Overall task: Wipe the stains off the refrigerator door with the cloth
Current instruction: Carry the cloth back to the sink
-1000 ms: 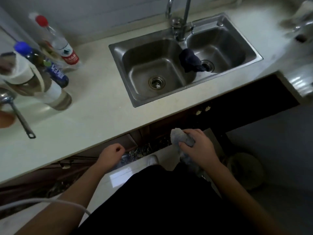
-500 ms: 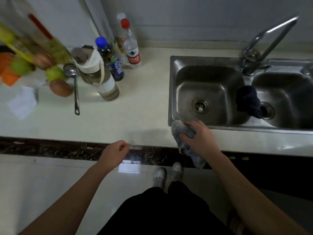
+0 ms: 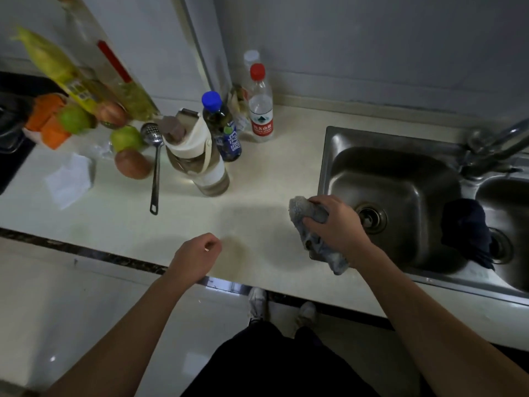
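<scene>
Head view now takes in the tabletop squarely, where a second ago it looked down past its front edge at the cabinet and floor; the gaze has swung left and up, bringing the fruit and bottles left of the sink into sight. Beyond them, at the top left, stands a pale upright panel that may be the refrigerator, though I cannot tell. The right hand has risen with the turn and is closed around the grey cloth, held over the sink's left rim with the loose end hanging. The left hand, loosely curled and holding nothing, hovers over the tabletop's front edge, left of the sink. No wiping has begun; the cloth is in hand and the person seems to be turning toward the door.
</scene>
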`<state>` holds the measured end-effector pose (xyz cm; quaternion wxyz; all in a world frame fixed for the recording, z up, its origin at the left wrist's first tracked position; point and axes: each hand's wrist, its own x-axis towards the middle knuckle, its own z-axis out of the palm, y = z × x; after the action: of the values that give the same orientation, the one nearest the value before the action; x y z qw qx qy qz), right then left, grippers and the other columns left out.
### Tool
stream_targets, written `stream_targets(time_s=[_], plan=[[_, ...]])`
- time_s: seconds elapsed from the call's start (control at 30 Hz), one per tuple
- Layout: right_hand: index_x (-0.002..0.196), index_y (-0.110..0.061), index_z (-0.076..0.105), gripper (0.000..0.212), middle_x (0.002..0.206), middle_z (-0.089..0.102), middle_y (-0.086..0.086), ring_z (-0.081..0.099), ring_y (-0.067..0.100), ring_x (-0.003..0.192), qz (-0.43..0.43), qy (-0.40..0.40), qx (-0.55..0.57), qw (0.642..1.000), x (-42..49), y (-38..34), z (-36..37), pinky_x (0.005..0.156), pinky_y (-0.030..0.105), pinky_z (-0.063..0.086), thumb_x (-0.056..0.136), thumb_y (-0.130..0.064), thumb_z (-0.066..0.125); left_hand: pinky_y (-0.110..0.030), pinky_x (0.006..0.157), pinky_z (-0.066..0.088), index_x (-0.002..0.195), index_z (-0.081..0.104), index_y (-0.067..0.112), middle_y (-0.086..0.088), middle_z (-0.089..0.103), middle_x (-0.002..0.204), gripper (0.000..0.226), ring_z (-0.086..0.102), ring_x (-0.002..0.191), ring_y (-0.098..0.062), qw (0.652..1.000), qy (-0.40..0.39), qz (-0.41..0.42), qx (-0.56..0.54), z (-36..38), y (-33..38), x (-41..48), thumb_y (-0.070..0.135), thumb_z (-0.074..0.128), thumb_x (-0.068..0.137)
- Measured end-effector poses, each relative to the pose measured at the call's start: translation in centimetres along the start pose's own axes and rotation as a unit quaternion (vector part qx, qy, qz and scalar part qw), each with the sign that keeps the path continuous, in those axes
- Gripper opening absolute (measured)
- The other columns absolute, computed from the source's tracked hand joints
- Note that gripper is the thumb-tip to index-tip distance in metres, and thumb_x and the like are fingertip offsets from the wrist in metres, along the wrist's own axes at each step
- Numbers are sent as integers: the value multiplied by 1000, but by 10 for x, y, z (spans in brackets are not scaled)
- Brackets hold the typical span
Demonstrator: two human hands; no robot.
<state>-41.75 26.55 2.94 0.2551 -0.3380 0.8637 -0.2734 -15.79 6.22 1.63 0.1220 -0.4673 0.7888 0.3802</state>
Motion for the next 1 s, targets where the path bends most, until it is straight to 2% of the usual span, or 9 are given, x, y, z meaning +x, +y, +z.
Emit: stream_targets(time_s=[0.13, 0.23, 0.33, 0.43, 0.53, 0.6, 0.73, 0.83, 1.0], plan=[[129, -23, 62, 41, 121, 60, 2, 59, 22, 103, -18, -20, -46, 999, 57, -22, 5, 82, 29, 40, 90, -34, 71, -34, 77, 53, 88, 67, 32, 9, 71, 83, 16, 68, 82, -13, 1000, -21, -14, -7, -12, -12, 17, 38, 55, 97], [131, -24, 60, 43, 124, 58, 5, 57, 22, 104, -46, -30, -85, 995, 109, -40, 18, 83, 29, 40, 90, -35, 70, -30, 71, 49, 88, 67, 30, 9, 71, 83, 17, 68, 81, -13, 998, -41, -31, -20, -14, -25, 21, 37, 55, 98], [142, -27, 52, 53, 137, 52, 7, 52, 29, 122, -55, -30, -99, 993, 143, -54, 40, 99, 37, 43, 91, -33, 66, -31, 71, 48, 85, 66, 23, 0, 71, 80, 24, 69, 81, -22, 997, -46, -37, -52, -13, -32, 23, 37, 53, 99], [149, -26, 44, 62, 153, 40, 10, 38, 34, 138, -36, -21, -126, 991, 147, -61, 55, 116, 46, 34, 92, -33, 65, -33, 74, 51, 86, 66, 22, -1, 72, 81, 24, 69, 81, -22, 997, -60, -29, -50, -15, -34, 25, 37, 52, 99], [143, -22, 51, 56, 144, 48, 9, 43, 32, 132, -22, 38, -139, 989, 131, -59, 58, 111, 44, 36, 92, -39, 64, -37, 78, 55, 88, 65, 24, 2, 71, 82, 21, 69, 81, -18, 997, -71, -19, -40, -16, -36, 28, 37, 53, 98], [142, -23, 52, 54, 138, 52, 8, 48, 29, 124, -1, 37, -147, 988, 120, -54, 61, 105, 42, 41, 93, -43, 64, -37, 80, 56, 88, 65, 26, 3, 71, 83, 18, 69, 81, -16, 996, -77, -17, -47, -17, -38, 28, 36, 53, 98], [144, -27, 46, 65, 137, 48, 6, 46, 29, 123, 36, 44, -158, 986, 118, -52, 70, 104, 44, 44, 87, -50, 68, -39, 80, 56, 90, 65, 23, 0, 72, 85, 20, 70, 83, -20, 996, -80, -4, -45, -22, -45, 26, 37, 53, 99], [143, -24, 47, 61, 137, 48, 8, 46, 30, 125, 35, 52, -158, 985, 125, -57, 77, 104, 45, 45, 89, -44, 69, -39, 78, 56, 90, 65, 25, 1, 72, 83, 18, 70, 82, -19, 996, -73, 0, -53, -26, -54, 20, 36, 53, 99], [144, -23, 49, 54, 141, 50, 6, 45, 28, 130, -24, 23, -161, 986, 146, -64, 75, 111, 42, 39, 93, -31, 66, -39, 83, 56, 87, 66, 30, 6, 74, 84, 18, 70, 82, -14, 995, -62, -30, -68, -30, -84, 6, 34, 53, 99]])
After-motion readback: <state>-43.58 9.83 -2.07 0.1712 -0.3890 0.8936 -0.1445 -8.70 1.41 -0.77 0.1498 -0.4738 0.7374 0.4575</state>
